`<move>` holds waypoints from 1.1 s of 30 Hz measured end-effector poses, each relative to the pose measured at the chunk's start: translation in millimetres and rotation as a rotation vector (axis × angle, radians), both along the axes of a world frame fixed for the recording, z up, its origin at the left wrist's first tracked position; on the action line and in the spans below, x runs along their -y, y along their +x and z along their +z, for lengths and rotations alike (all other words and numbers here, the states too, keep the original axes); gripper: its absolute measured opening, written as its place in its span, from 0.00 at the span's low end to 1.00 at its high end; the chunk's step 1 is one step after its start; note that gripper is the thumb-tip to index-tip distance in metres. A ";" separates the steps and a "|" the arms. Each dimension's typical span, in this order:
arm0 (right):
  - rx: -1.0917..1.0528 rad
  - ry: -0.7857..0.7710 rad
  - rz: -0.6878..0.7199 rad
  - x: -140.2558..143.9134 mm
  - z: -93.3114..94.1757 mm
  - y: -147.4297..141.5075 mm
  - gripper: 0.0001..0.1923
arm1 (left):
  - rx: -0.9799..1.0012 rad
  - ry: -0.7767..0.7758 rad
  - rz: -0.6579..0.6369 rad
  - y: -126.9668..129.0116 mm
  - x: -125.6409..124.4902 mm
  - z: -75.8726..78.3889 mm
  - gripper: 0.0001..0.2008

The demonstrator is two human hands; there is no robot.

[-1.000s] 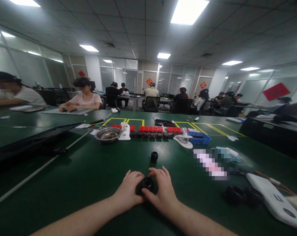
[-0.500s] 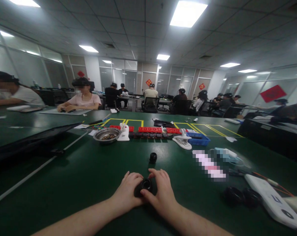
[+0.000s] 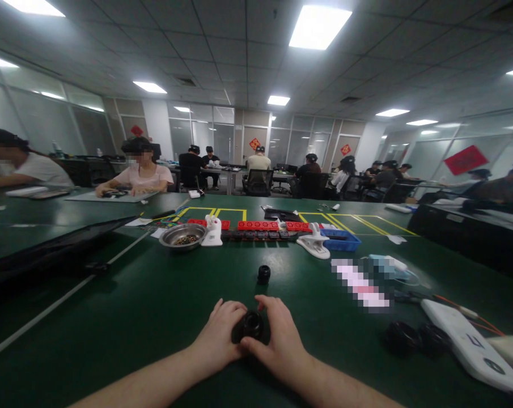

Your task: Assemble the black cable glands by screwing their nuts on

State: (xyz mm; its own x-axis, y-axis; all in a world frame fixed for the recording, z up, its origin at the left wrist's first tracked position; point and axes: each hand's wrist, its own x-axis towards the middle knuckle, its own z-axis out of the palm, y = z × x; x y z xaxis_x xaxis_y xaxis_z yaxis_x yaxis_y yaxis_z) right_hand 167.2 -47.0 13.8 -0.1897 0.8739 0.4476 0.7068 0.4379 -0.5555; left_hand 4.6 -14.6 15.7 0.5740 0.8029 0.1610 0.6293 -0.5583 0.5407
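Low in the middle of the view, my left hand (image 3: 217, 334) and my right hand (image 3: 282, 334) close together around a small black round part (image 3: 251, 324) that rests on the green table (image 3: 145, 306). Fingers of both hands touch its sides, and its ringed top shows between them. A second small black round part (image 3: 263, 274) stands alone on the table a little farther away, apart from both hands.
Farther back are a metal bowl (image 3: 183, 235), white clips (image 3: 313, 243), red trays (image 3: 260, 225) and a blue bin (image 3: 341, 239). A white device (image 3: 469, 343) and black round parts (image 3: 413, 337) lie to the right. People sit at tables behind.
My hands stay on the black part and shift only slightly. The camera tilts a little, so everything sits slightly lower in the picture.
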 end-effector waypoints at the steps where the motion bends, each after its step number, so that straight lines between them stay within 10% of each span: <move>1: 0.001 -0.001 -0.015 -0.3 0.6 -0.7 0.29 | 0.000 0.003 0.002 0.2 0.1 0.0 0.18; 12: 0.059 0.091 0.176 4.4 1.8 3.5 0.30 | -0.014 0.012 0.021 2.4 -4.3 -7.6 0.20; 24: 0.001 0.049 -0.001 -0.3 1.7 -4.0 0.23 | -0.026 -0.040 -0.043 -4.1 -7.8 -7.8 0.27; 33: 0.029 0.057 0.271 -0.1 2.9 9.3 0.29 | 0.088 -0.058 -0.078 -6.2 -14.7 -9.7 0.22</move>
